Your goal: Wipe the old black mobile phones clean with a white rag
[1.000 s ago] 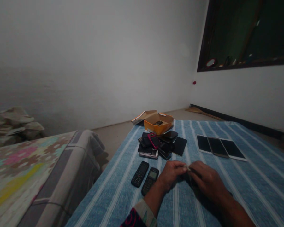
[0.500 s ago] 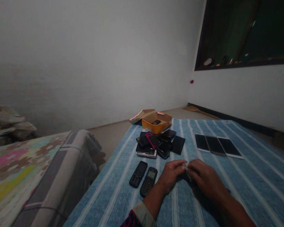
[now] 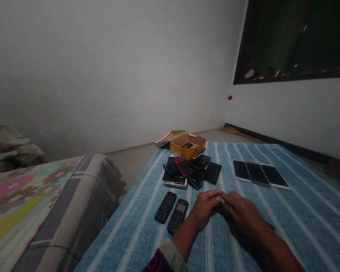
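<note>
Near side of the phone pile (image 3: 187,172), L hand (image 3: 204,207) & R hand (image 3: 243,215) meet at fingertips, both pinched on a tiny pale bit (image 3: 222,200), prob. too small for one hand.

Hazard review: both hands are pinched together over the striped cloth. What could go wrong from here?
1. The small pale piece pinched between left hand and right hand is tiny; dropped, it might get lost on the blue striped cloth in this dim light.
2. The left wrist sits close to two black keypad phones and could nudge them.
</note>
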### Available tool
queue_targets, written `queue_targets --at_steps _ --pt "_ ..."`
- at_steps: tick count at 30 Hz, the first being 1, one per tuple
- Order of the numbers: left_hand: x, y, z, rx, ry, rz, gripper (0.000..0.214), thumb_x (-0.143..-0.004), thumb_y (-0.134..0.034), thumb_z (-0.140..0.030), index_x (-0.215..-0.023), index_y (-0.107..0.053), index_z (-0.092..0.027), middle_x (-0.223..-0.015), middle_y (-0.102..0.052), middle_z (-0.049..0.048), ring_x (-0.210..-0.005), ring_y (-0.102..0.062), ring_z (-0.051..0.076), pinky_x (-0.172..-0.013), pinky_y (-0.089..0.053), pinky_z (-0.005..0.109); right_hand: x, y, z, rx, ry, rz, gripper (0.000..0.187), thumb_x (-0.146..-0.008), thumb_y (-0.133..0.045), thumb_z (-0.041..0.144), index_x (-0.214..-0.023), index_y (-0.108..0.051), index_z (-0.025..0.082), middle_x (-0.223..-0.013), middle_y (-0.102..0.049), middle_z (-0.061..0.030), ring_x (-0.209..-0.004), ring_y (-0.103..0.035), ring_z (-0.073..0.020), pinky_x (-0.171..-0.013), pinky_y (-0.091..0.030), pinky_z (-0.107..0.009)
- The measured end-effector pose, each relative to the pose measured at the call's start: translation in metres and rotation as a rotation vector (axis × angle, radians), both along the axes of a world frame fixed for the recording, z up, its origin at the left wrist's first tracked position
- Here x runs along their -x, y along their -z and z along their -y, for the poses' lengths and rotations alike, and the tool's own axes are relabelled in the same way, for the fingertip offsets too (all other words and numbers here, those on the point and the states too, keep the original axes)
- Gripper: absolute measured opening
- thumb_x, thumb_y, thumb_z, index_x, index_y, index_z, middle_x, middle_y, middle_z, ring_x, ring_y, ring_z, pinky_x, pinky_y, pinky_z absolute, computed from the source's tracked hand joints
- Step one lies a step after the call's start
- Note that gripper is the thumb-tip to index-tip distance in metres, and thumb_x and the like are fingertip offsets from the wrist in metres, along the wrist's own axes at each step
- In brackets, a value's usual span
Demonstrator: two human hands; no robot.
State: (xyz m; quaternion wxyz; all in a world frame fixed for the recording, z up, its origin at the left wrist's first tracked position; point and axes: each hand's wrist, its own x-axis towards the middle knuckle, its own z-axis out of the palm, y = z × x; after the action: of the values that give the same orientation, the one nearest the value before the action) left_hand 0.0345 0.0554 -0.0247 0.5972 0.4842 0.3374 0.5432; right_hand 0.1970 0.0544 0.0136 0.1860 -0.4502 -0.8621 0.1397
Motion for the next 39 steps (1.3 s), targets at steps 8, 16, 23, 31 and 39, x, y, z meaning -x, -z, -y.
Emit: queue_targets --at_steps 8,16,23,31,39 --pt "0.002 0.004 -0.001 -0.023 0.004 -0.02 0.038 -0.074 -0.075 -0.041 -0.098 -0.076 -0.012 -0.091 -0.072 0.0088 -0.085 -0.062 0.02 -0.083 -0.043 0.032 0.001 0.001 -0.003 0.017 -0.006 0.128 0.027 -0.095 -0.039 0.021 -0.106 -0.064 0.022 -0.092 -0.063 -0.0057 -0.081 -0.062 -0.0184 -0.07 -0.04 -0.026" --pt "0.0 0.005 -0.001 0.008 0.029 0.022 0.038 -0.073 -0.076 -0.042 -0.094 -0.076 -0.01 -0.084 -0.071 0.0088 -0.076 -0.061 0.018 -0.077 -0.043 0.03 -0.004 -0.007 -0.002 0.086 0.007 0.162 0.035 -0.093 -0.039 0.021 -0.119 -0.062 0.023 -0.093 -0.062 -0.0067 -0.084 -0.063 -0.0207 -0.072 -0.041 -0.028" --pt "-0.001 0.005 -0.001 0.01 -0.032 -0.027 0.036 -0.071 -0.076 -0.042 -0.089 -0.078 -0.011 -0.079 -0.072 0.0078 -0.073 -0.06 0.018 -0.074 -0.042 0.03 -0.02 -0.005 -0.005 0.145 0.003 0.162 0.033 -0.093 -0.038 0.025 -0.108 -0.066 0.021 -0.09 -0.062 -0.0067 -0.082 -0.062 -0.0208 -0.07 -0.04 -0.029" --pt "0.001 0.007 -0.002 0.004 0.01 -0.07 0.037 -0.074 -0.073 -0.042 -0.095 -0.077 -0.012 -0.09 -0.073 0.0093 -0.085 -0.062 0.021 -0.084 -0.042 0.033 -0.02 -0.013 -0.005 0.189 -0.058 0.123 0.032 -0.09 -0.039 0.02 -0.108 -0.065 0.018 -0.092 -0.063 -0.0082 -0.085 -0.062 -0.0209 -0.073 -0.041 -0.029" --pt "0.001 0.001 -0.001 -0.031 0.096 -0.016 0.039 -0.078 -0.071 -0.041 -0.103 -0.075 -0.012 -0.092 -0.072 0.0093 -0.088 -0.063 0.022 -0.085 -0.042 0.033 0.001 -0.011 -0.008 0.158 -0.042 0.102 0.038 -0.09 -0.038 0.013 -0.12 -0.061 0.014 -0.099 -0.064 -0.0114 -0.09 -0.062 -0.0212 -0.077 -0.041 -0.028"
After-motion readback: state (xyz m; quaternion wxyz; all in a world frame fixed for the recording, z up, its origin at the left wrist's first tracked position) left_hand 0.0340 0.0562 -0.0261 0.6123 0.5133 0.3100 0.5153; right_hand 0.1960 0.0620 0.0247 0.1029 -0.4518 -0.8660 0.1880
